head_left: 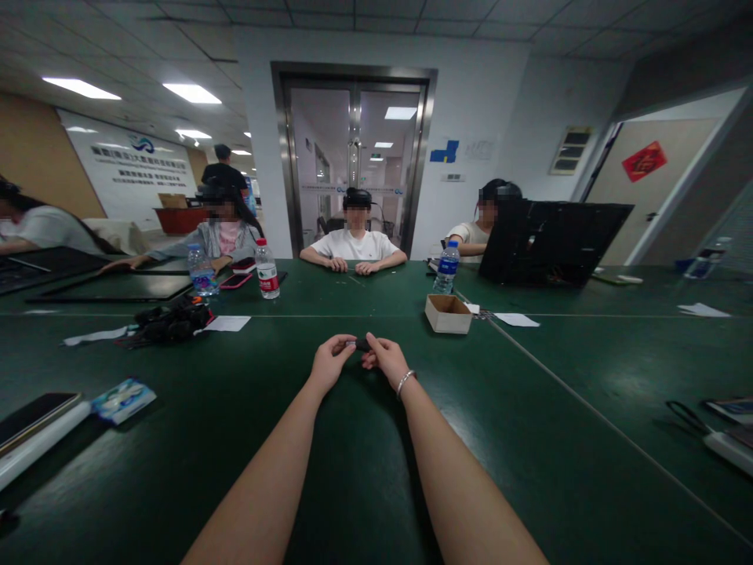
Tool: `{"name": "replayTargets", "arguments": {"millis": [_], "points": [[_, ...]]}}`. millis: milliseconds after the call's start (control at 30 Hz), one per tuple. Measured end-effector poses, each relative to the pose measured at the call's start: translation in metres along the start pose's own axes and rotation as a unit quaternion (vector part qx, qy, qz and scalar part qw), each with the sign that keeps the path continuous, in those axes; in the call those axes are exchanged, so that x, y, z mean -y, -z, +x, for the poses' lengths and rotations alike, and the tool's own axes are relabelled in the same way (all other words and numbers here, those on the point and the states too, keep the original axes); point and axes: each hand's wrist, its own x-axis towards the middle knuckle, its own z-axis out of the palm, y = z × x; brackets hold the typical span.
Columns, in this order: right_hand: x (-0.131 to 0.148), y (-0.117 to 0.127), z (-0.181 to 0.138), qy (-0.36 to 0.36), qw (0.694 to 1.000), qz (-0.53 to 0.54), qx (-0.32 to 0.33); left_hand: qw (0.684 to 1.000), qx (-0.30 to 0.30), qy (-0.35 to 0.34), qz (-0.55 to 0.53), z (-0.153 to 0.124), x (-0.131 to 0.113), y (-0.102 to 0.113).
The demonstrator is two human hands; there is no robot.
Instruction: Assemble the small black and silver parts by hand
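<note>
Above the green table (365,439), my left hand (329,362) and my right hand (387,361) meet at a small black object (361,344). Its left end looks paler and lies between my left thumb and fingers. The thumb and fingers of my right hand pinch the dark right end. The piece is too small for me to tell its kind, and fingers cover part of it. A silver bracelet (405,382) circles my right wrist. Farther off to the right stands an open cardboard box (448,315).
A bundle of black cables (170,322), a red-capped bottle (267,271) and a blue-labelled bottle (203,271) stand left. Another bottle (448,267) and a large black monitor (553,242) are at right. A blue packet (123,400) lies near left. Several people sit around the table.
</note>
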Motion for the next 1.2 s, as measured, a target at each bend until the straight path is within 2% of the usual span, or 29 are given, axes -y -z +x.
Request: {"name": "replayTargets", "arguments": {"millis": [133,267,567,667,833,1033,1200], "points": [[0.002,0.0011,-0.0024,-0.006,0.999,0.007,0.032,1.0,-0.022,0.022,-0.002,0.0017,0.0027,-0.0005],[0.0029,0.0031,-0.0044,0.01,0.999,0.021,0.043,0.999,-0.013,0.033,0.004,0.0006,-0.0009,-0.0003],[-0.0014,0.0029,-0.0006,0.013,0.999,0.026,0.025,0.998,-0.016,-0.008,-0.063,0.0005,0.0034,-0.001],[-0.0017,0.0028,-0.0007,0.012,0.999,0.038,0.019,0.998,-0.018,0.017,-0.052,0.0013,0.0045,-0.0011],[0.0,0.0027,-0.0023,0.011,0.999,0.036,0.014,0.993,-0.025,0.118,0.002,0.0012,0.0042,0.0007],[-0.0013,0.0033,-0.0009,0.013,0.999,0.035,0.016,0.998,-0.005,0.054,-0.006,-0.0006,0.0015,0.002],[-0.0013,0.0033,-0.0014,0.011,0.999,0.026,0.017,0.992,-0.028,0.126,0.01,0.0004,0.0017,0.0005]]}}
